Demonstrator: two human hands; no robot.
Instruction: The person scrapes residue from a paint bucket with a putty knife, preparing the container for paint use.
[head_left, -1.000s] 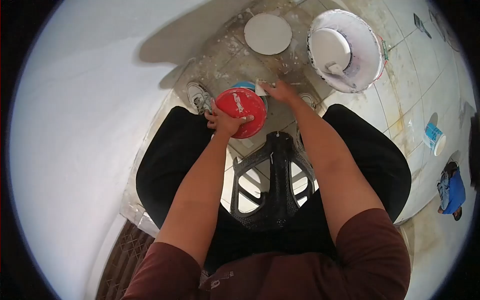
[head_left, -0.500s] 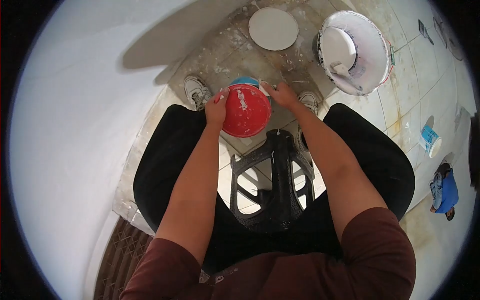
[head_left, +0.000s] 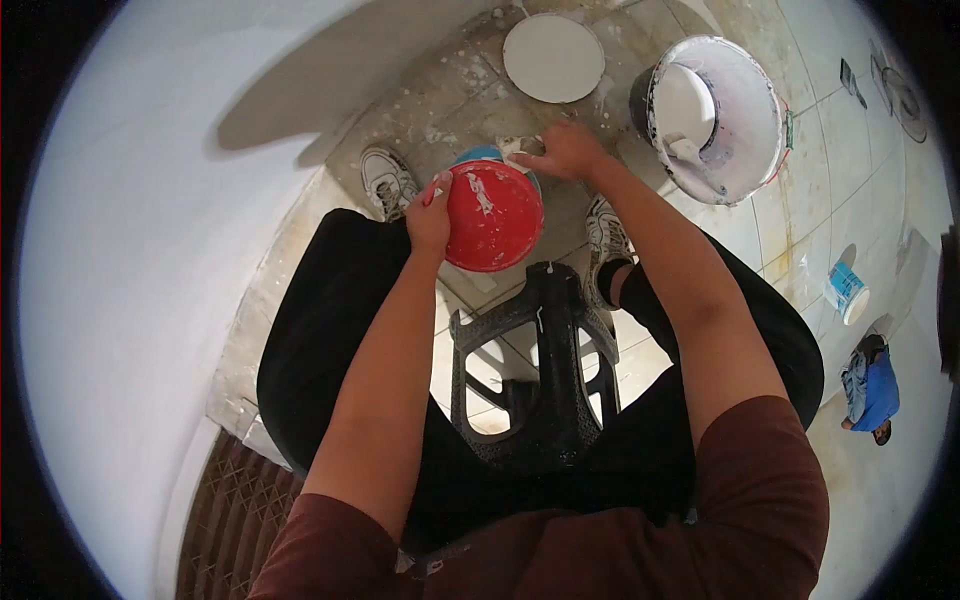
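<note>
My left hand (head_left: 430, 222) is closed on the left edge of a round red lid (head_left: 495, 222) smeared with white paint. Behind the lid, part of a blue container (head_left: 480, 154) shows; the rest is covered. My right hand (head_left: 570, 152) is at the lid's far right edge, its fingers curled and one digit reaching left. Close to those fingertips is a small off-white piece (head_left: 516, 148). Whether that piece is gripped, and what it is, I cannot make out.
A large paint-streaked bucket (head_left: 745, 120) holding a tool (head_left: 690, 152) stands right of a white disc (head_left: 553, 58). A black plastic stool (head_left: 550, 350) is between my legs. Farther right are a blue-and-white tub (head_left: 847, 292) and a person (head_left: 874, 390). A white wall (head_left: 130, 250) rises left.
My right hand has moved up and slightly away from the lid's right edge. My left hand keeps its hold on the lid. My right leg has shifted, uncovering more of the shoe.
</note>
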